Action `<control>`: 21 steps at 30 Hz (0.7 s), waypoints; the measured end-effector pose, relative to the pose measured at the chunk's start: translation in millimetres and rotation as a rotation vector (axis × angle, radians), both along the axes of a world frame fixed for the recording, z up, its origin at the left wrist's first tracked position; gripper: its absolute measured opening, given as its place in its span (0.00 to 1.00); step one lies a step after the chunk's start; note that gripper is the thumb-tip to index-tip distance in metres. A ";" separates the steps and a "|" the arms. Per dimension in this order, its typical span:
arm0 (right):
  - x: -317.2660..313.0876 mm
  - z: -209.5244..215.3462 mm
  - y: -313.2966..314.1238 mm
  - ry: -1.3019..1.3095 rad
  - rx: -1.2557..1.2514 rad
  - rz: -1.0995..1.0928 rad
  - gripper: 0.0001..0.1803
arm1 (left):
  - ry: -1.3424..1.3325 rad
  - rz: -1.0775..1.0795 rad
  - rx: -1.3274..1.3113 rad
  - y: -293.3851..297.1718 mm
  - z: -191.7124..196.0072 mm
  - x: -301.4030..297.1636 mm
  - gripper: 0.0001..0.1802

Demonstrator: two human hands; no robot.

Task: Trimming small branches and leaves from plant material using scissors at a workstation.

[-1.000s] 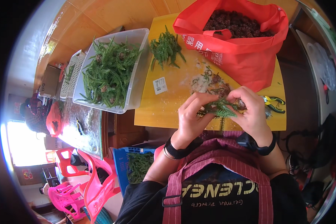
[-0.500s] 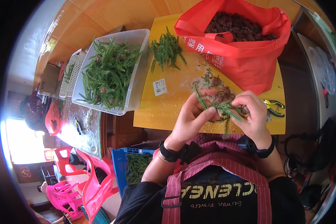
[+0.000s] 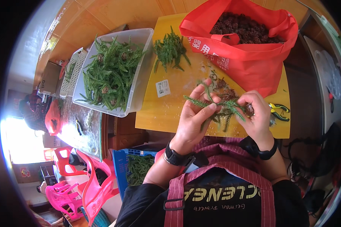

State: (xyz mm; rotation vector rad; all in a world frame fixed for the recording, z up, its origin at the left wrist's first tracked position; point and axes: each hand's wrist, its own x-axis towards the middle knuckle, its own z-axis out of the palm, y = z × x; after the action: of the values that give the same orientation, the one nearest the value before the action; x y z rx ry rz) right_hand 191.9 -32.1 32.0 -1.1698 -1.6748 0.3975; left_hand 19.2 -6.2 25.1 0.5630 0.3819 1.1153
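My left hand (image 3: 195,119) and my right hand (image 3: 257,115) are held together over the near edge of a yellow board (image 3: 170,109). Between them is a small bunch of green needle-leaved sprigs (image 3: 219,106). The left fingers pinch one sprig that sticks out to the left, and the right fingers grip the other end of the bunch. Both wrists wear black bands. On the board behind the hands lies a patch of dark cones and scraps (image 3: 223,85).
A red bag (image 3: 254,60) full of dark brown cones stands at the back right. A clear plastic tub (image 3: 140,72) holds many green sprigs, with a loose pile (image 3: 170,51) beside it. Yellow-handled pliers (image 3: 278,111) lie right. A blue crate (image 3: 121,166) and pink chairs (image 3: 91,189) are lower left.
My left hand has shifted left and its fingers have spread, drawing one sprig out sideways from the bunch. My right hand stays on the bunch in nearly the same place.
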 end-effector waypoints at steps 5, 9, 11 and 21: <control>1.8 -2.7 0.7 0.051 -0.006 0.023 0.12 | 0.242 0.028 0.115 0.0 -1.5 -4.4 0.14; 5.9 -0.8 -0.6 0.049 -0.036 0.028 0.12 | 0.370 0.072 0.296 1.3 -5.5 -7.3 0.08; 6.7 2.0 -0.7 0.035 -0.055 0.048 0.13 | 0.466 0.115 0.363 -0.1 -2.5 -8.7 0.08; 11.3 23.7 -24.8 0.308 0.095 0.154 0.26 | 0.783 0.380 0.687 2.1 -2.7 -16.7 0.10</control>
State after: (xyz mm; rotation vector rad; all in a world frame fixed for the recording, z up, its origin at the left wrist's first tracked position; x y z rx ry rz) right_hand 203.2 -56.9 55.7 -0.8638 -1.4999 0.5589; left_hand 2.4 -4.2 22.4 1.6036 0.8092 1.3600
